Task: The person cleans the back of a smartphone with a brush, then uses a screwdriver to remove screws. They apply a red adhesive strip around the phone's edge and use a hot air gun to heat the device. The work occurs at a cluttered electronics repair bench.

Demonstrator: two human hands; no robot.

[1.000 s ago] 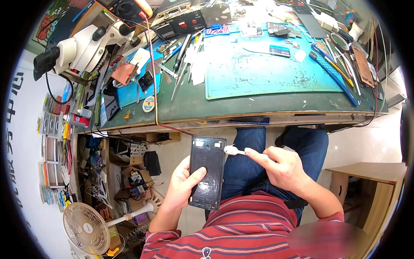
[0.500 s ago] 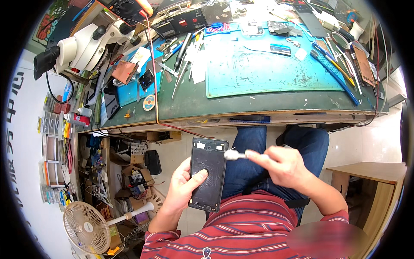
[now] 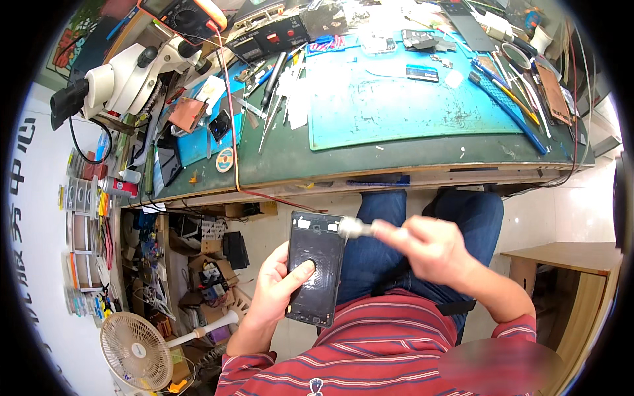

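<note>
From afar I see my left grip (image 3: 281, 280) clasping a black slab-like device (image 3: 321, 287) just below frame centre, my right grip (image 3: 436, 251) grasping a blurred whitish tool (image 3: 354, 228) at its upper right corner

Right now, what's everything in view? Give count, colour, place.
Phone-shaped device: one, black, lower centre
Tool: one, whitish, device's upper right edge
Bench: one, green, ahead
Mat: one, blue, on bench
Microscope: one, white/black, upper left
Multimeter: one, orange/black, top left
Small tools: many, mixed colours, across bench
Fan: one, beige, lower left
Cabinet: one, light wood, lower right
Shirt: one, red striped, bottom
Left hand: one, bare, holding device
Right hand: one, bare, holding tool
</note>
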